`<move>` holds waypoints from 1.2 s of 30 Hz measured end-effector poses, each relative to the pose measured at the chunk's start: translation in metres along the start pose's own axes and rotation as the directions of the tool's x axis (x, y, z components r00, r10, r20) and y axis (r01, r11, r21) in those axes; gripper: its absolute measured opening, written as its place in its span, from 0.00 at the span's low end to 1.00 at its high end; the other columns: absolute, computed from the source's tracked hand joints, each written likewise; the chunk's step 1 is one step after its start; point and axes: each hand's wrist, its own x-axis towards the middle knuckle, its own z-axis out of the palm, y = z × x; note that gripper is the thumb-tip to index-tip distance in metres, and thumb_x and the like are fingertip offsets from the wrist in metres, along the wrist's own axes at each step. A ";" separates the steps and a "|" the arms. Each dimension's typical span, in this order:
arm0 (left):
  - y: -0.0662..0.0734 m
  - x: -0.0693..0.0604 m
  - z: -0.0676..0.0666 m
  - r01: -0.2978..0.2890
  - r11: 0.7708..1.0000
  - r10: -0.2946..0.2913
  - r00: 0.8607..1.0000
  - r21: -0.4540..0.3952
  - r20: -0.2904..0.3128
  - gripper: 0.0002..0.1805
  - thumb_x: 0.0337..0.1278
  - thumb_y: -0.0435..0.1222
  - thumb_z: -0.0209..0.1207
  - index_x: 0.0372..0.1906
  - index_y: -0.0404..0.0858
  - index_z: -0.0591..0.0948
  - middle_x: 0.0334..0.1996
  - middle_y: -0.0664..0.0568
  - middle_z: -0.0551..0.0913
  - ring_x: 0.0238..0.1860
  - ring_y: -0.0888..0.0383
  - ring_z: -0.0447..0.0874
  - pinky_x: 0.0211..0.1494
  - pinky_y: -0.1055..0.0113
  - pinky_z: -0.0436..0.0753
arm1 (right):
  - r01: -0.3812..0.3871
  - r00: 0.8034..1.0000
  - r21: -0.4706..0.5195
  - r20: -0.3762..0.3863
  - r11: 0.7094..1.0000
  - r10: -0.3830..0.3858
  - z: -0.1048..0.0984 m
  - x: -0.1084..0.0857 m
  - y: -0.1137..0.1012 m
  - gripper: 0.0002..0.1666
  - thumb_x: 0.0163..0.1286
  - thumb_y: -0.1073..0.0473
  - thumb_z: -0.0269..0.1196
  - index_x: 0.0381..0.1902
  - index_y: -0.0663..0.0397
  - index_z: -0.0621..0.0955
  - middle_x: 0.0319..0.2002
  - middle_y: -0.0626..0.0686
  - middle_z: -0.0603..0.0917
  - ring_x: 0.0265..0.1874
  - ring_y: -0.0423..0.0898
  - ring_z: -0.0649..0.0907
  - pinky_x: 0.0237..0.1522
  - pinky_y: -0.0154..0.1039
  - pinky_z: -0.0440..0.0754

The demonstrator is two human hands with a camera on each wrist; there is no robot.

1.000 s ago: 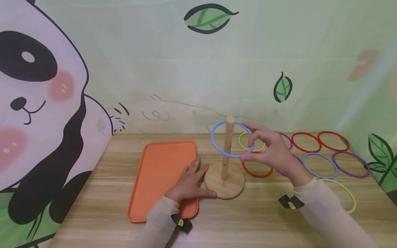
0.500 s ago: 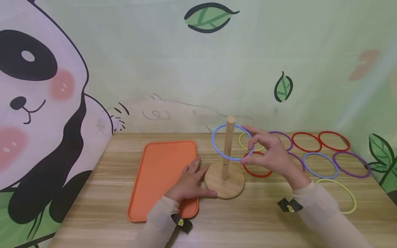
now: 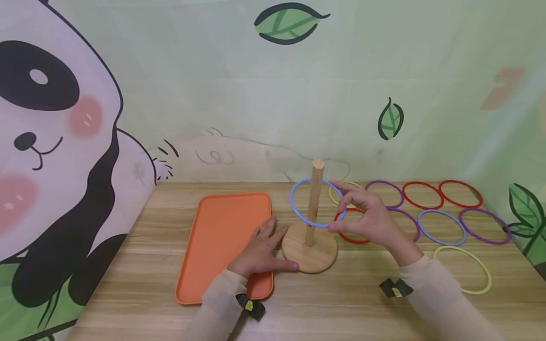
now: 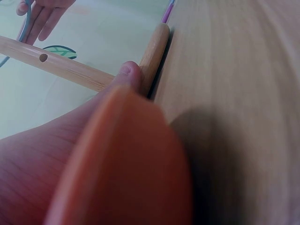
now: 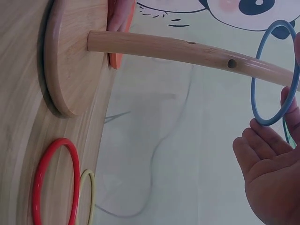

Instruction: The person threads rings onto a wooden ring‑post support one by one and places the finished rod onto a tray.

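Observation:
A blue ring [image 3: 291, 199] encircles the upright wooden peg [image 3: 315, 192], below its tip and well above the round base [image 3: 317, 259]. My right hand [image 3: 370, 219] pinches the ring's right side between thumb and fingers. In the right wrist view, the ring [image 5: 253, 96] is around the upper part of the peg [image 5: 164, 48], past a small drilled hole. With fingers spread, my left hand [image 3: 261, 254] lies across the orange tray's right edge, its thumb and fingertips touching the base. The left wrist view shows the thumb [image 4: 127, 77] against the base [image 4: 153, 58].
An orange tray [image 3: 222, 237] lies left of the stand. Right of it, several loose rings are laid in rows, including a red ring [image 3: 422, 183], a second blue ring [image 3: 419, 222], a purple ring [image 3: 461, 222] and a yellow ring [image 3: 487, 270]. A printed cloth [image 3: 204, 85] hangs behind the table.
My right hand has lowered the blue ring along the peg, from just under the tip to about mid-height. The left hand has stayed where it was.

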 end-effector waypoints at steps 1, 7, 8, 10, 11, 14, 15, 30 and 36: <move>0.000 0.000 0.000 0.000 1.000 0.000 1.000 0.002 0.002 0.61 0.49 0.66 0.74 0.84 0.44 0.62 0.85 0.37 0.39 0.86 0.42 0.35 0.85 0.43 0.40 | 0.003 1.000 -0.001 -0.001 1.000 -0.003 0.001 0.000 0.000 0.25 0.43 0.76 0.83 0.27 0.50 0.80 0.66 0.66 0.81 0.70 0.41 0.78 0.66 0.33 0.76; 0.001 0.000 0.000 -0.002 1.000 0.002 1.000 -0.002 0.004 0.61 0.49 0.66 0.74 0.84 0.43 0.62 0.85 0.37 0.39 0.85 0.41 0.35 0.85 0.43 0.40 | -0.008 1.000 -0.016 -0.003 1.000 0.008 0.003 -0.004 0.002 0.25 0.42 0.75 0.84 0.27 0.50 0.80 0.65 0.64 0.82 0.69 0.44 0.77 0.67 0.33 0.74; 0.001 0.000 0.000 -0.003 1.000 0.003 1.000 -0.003 0.004 0.61 0.49 0.66 0.74 0.84 0.43 0.62 0.85 0.37 0.39 0.85 0.41 0.35 0.85 0.43 0.40 | -0.012 1.000 -0.022 -0.005 1.000 0.012 0.003 -0.005 0.003 0.25 0.43 0.75 0.84 0.27 0.49 0.80 0.65 0.64 0.82 0.69 0.45 0.77 0.68 0.32 0.74; 0.001 -0.001 0.000 -0.003 1.000 0.003 1.000 -0.003 0.002 0.61 0.49 0.66 0.74 0.84 0.43 0.62 0.85 0.37 0.39 0.85 0.41 0.35 0.85 0.43 0.40 | -0.021 1.000 -0.031 -0.008 0.999 0.020 0.003 -0.007 0.004 0.25 0.43 0.75 0.84 0.27 0.49 0.80 0.65 0.63 0.82 0.69 0.47 0.77 0.68 0.32 0.73; 0.001 -0.001 0.000 -0.002 1.000 0.002 1.000 -0.004 0.003 0.61 0.49 0.66 0.74 0.84 0.43 0.62 0.85 0.37 0.39 0.85 0.41 0.35 0.85 0.43 0.40 | -0.025 1.000 -0.037 -0.010 0.999 0.025 0.003 -0.008 0.005 0.25 0.43 0.75 0.84 0.27 0.49 0.80 0.66 0.63 0.82 0.70 0.48 0.77 0.69 0.32 0.73; 0.001 -0.001 0.000 0.000 1.000 0.000 1.000 -0.004 0.004 0.61 0.49 0.67 0.74 0.84 0.44 0.62 0.86 0.37 0.39 0.85 0.41 0.35 0.85 0.43 0.40 | -0.046 0.999 -0.041 -0.014 0.998 0.045 0.004 -0.012 0.008 0.25 0.44 0.75 0.84 0.27 0.48 0.80 0.67 0.64 0.81 0.71 0.50 0.76 0.70 0.31 0.71; 0.001 -0.001 0.000 0.001 1.000 -0.001 1.000 -0.004 0.005 0.61 0.49 0.67 0.74 0.84 0.44 0.62 0.86 0.37 0.39 0.85 0.41 0.35 0.85 0.43 0.40 | -0.053 0.999 -0.041 -0.014 0.998 0.052 0.004 -0.013 0.008 0.25 0.44 0.75 0.84 0.27 0.48 0.80 0.68 0.64 0.80 0.72 0.49 0.76 0.70 0.31 0.71; 0.000 0.000 0.001 0.007 1.000 -0.007 1.000 -0.004 0.004 0.62 0.48 0.67 0.73 0.84 0.45 0.61 0.86 0.38 0.38 0.86 0.43 0.34 0.85 0.43 0.40 | -0.077 0.997 -0.029 -0.030 0.997 0.076 0.009 -0.023 0.012 0.25 0.44 0.74 0.84 0.28 0.49 0.80 0.68 0.64 0.80 0.73 0.45 0.75 0.71 0.31 0.70; 0.001 0.000 0.000 0.015 1.000 -0.015 1.000 -0.016 0.009 0.62 0.49 0.67 0.74 0.84 0.44 0.61 0.86 0.38 0.38 0.86 0.43 0.34 0.85 0.43 0.39 | -0.090 0.996 -0.057 -0.017 0.994 0.089 0.010 -0.027 0.017 0.24 0.45 0.72 0.85 0.27 0.46 0.81 0.69 0.64 0.79 0.70 0.63 0.77 0.70 0.30 0.71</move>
